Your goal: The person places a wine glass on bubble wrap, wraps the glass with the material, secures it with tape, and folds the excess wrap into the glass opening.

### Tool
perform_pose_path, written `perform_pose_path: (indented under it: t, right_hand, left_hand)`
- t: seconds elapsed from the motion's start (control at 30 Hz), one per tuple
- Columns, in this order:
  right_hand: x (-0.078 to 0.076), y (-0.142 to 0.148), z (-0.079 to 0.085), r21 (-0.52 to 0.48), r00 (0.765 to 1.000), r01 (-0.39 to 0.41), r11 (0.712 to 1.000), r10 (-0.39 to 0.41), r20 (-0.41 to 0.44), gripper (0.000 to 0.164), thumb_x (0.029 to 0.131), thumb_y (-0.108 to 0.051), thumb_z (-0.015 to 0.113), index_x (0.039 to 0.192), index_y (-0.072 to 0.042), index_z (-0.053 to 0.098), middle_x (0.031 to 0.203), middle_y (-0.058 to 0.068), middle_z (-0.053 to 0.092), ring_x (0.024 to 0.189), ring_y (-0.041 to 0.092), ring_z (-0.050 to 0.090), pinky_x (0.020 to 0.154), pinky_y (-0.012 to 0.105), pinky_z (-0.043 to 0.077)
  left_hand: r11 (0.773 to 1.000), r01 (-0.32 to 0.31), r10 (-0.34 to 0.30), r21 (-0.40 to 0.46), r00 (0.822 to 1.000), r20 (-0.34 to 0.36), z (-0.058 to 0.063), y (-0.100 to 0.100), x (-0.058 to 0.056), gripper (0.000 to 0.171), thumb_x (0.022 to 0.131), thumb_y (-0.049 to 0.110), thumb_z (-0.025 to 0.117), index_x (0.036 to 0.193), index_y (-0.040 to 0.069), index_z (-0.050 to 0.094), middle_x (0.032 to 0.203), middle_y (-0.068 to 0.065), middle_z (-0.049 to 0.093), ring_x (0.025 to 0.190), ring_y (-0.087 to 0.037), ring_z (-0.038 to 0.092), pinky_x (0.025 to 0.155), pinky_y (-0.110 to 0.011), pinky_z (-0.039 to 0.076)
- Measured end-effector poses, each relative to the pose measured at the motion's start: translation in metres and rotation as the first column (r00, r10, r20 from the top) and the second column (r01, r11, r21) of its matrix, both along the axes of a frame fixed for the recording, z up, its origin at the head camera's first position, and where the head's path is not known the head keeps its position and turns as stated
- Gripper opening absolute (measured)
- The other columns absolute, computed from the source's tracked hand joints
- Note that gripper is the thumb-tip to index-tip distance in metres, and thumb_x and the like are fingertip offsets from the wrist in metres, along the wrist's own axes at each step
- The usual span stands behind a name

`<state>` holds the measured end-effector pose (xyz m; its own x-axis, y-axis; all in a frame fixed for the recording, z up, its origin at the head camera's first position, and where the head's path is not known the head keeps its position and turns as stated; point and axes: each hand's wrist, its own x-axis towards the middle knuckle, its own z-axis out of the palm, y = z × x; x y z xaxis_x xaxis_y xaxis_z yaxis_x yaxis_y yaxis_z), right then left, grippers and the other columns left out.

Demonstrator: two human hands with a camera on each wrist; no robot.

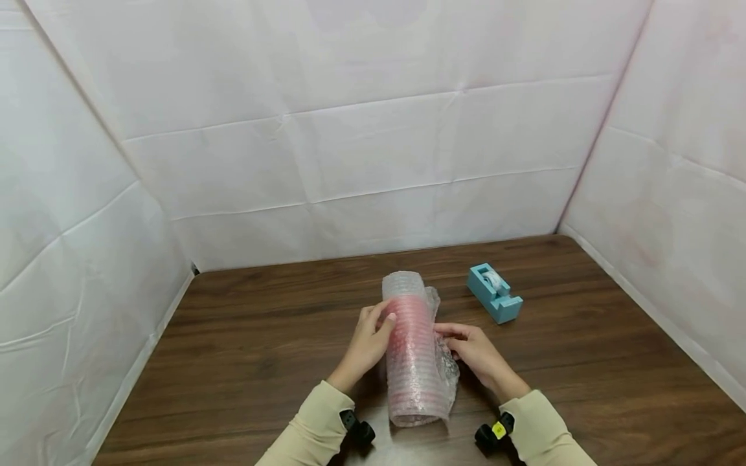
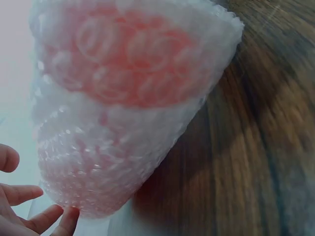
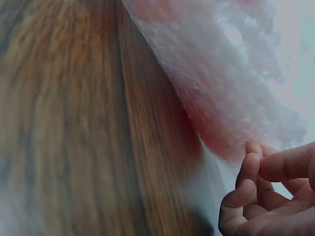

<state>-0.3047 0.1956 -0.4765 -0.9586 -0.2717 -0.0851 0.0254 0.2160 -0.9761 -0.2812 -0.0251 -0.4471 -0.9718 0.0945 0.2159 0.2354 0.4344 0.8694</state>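
A roll of bubble wrap (image 1: 410, 362) with something pink and red inside lies lengthwise on the table; what the pink item is stays blurred by the wrap. Along its right side runs a loose, crumpled flap of bubble wrap (image 1: 447, 372). My left hand (image 1: 368, 338) rests against the roll's left side, and in the left wrist view its extended fingertips touch the wrap (image 2: 98, 167). With thumb and fingertips, my right hand (image 1: 473, 353) pinches the loose flap on the right; the right wrist view shows those fingers at the edge of the wrap (image 3: 221, 98).
A blue tape dispenser (image 1: 506, 310) with a roll of clear tape stands to the right, beyond my right hand. The dark wooden table (image 1: 262, 362) is bordered by white cloth walls (image 1: 373, 149) at the back and both sides.
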Motion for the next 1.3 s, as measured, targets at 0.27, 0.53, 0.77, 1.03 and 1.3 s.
perform_pose_path:
  t: [0.27,0.53,0.77,1.03,1.3]
  right_hand:
    - [0.002,-0.009,-0.001,-0.039,0.999,0.041,0.998,-0.041,0.002,0.043,0.088,-0.013,0.068,0.129,-0.003,0.060,0.121,0.011,0.064,0.093,0.008,0.059,0.074,0.023,0.050]
    - [0.000,-0.019,-0.006,-0.098,1.000,-0.001,0.995,-0.001,-0.025,0.048,0.086,-0.018,0.071,0.131,-0.007,0.056,0.133,0.015,0.053,0.108,0.018,0.056,0.082,0.031,0.052]
    - [0.003,-0.030,-0.002,-0.116,0.999,-0.045,0.992,0.042,-0.028,0.048,0.089,-0.015,0.068,0.134,-0.010,0.051,0.136,0.015,0.045,0.115,0.024,0.053,0.086,0.037,0.053]
    - [0.008,-0.041,0.003,-0.042,0.990,-0.082,0.996,0.077,-0.119,0.056,0.087,-0.024,0.071,0.138,-0.019,0.047,0.144,0.014,0.035,0.127,0.035,0.043,0.091,0.042,0.050]
    - [0.013,-0.058,0.007,0.082,0.972,-0.091,0.993,0.106,-0.208,0.063,0.083,-0.015,0.070,0.140,-0.026,0.045,0.145,0.012,0.023,0.129,0.036,0.033,0.089,0.044,0.045]
  left_hand:
    - [0.997,-0.032,0.029,0.064,0.998,0.053,-0.004,-0.008,0.002,0.047,0.102,0.029,0.044,0.141,0.004,0.044,0.133,-0.023,0.044,0.124,-0.037,0.045,0.104,-0.056,0.036]
    - [0.985,-0.018,-0.010,0.172,0.987,0.162,-0.010,-0.018,0.004,0.053,0.102,0.034,0.043,0.146,0.005,0.036,0.144,-0.023,0.040,0.134,-0.040,0.038,0.107,-0.057,0.034]
    - [0.956,-0.009,-0.075,0.293,0.959,0.273,-0.013,-0.026,0.004,0.064,0.101,0.041,0.042,0.150,0.004,0.025,0.146,-0.025,0.037,0.122,-0.039,0.052,0.095,-0.048,0.047]
    - [0.931,-0.008,-0.119,0.366,0.939,0.323,-0.010,-0.033,0.009,0.070,0.098,0.046,0.045,0.150,0.005,0.021,0.136,-0.024,0.044,0.106,-0.027,0.058,0.085,-0.035,0.049]
    - [0.899,0.015,-0.174,0.437,0.929,0.326,-0.012,-0.041,0.013,0.071,0.098,0.045,0.046,0.150,0.008,0.017,0.141,-0.022,0.038,0.114,-0.027,0.053,0.081,-0.028,0.045]
